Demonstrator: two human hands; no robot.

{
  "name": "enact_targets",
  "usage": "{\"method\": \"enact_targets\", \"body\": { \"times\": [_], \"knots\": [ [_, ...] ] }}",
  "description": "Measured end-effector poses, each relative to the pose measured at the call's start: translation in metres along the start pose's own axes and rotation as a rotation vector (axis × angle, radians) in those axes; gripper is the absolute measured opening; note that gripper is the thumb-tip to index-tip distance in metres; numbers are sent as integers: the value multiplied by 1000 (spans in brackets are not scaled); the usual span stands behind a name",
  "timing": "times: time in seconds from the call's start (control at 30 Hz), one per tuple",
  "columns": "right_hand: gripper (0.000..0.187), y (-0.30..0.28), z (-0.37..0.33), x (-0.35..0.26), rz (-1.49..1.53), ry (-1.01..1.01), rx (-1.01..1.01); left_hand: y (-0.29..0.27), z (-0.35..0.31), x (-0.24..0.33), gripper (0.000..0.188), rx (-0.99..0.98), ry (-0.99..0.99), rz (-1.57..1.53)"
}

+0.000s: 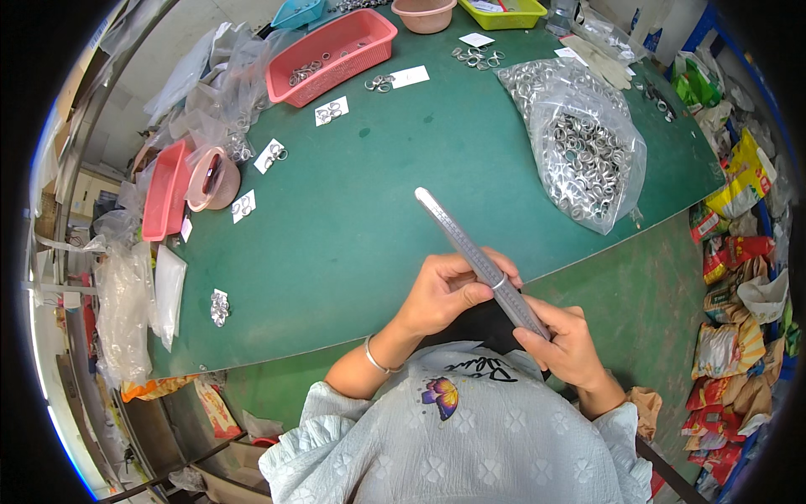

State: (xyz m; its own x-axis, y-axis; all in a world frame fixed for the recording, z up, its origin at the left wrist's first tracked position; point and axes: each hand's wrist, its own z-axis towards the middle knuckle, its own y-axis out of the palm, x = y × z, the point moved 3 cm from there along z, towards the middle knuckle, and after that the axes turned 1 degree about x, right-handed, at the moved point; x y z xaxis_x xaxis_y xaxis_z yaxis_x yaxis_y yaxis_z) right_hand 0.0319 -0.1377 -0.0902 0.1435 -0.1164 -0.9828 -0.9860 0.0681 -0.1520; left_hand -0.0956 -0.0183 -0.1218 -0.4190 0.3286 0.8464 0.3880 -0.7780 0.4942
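Left hand: my left hand (443,296) is pinching, thumb on one side and fingers on the other, at a pale ring (500,281) on the rod.
Right hand: my right hand (567,343) is closed around the rod's thick lower end, thumb and fingers pressed to it.
Rod: the grey, marked, tapering rod (457,233) slants up and to the left in front of me, its narrow, bright tip over the green surface (361,252).
Ring: it sits around the rod, between my two hands and nearer the thick end.
Bag of rings: a clear plastic bag (625,186), full of metal rings, lies on the surface to my right.
Far side: a pink basket (340,80) with some rings in it stands beyond my hands, to the left; a pink bowl (424,17) and a yellow-green tray (514,18) stand along the far edge.
Cards: white cards (410,76) are spread about the surface, with small groups of rings on or beside them.
Left edge: a red basket (165,191) and a pale pink tub (220,195) stand side by side.
Wrist: a silver bangle (375,356) circles my left wrist.
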Motion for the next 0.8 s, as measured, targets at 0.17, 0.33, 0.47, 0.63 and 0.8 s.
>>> {"method": "enact_targets", "body": {
  "times": [0.17,0.33,0.47,0.63,0.8],
  "knots": [
    [35,0,1,-3,-129,-111,65,7,-2,6,27,92,-30,-10],
    [35,4,4,-1,-315,-241,159,-3,-3,2,32,160,-30,71],
    [35,4,7,-3,-533,-323,200,-4,-5,0,32,314,34,40],
    [33,-3,0,5,-557,-324,139,-31,-5,23,38,439,179,-51],
    [31,-9,0,14,-93,-20,-63,-37,0,12,44,281,83,-397]
  ]
}}
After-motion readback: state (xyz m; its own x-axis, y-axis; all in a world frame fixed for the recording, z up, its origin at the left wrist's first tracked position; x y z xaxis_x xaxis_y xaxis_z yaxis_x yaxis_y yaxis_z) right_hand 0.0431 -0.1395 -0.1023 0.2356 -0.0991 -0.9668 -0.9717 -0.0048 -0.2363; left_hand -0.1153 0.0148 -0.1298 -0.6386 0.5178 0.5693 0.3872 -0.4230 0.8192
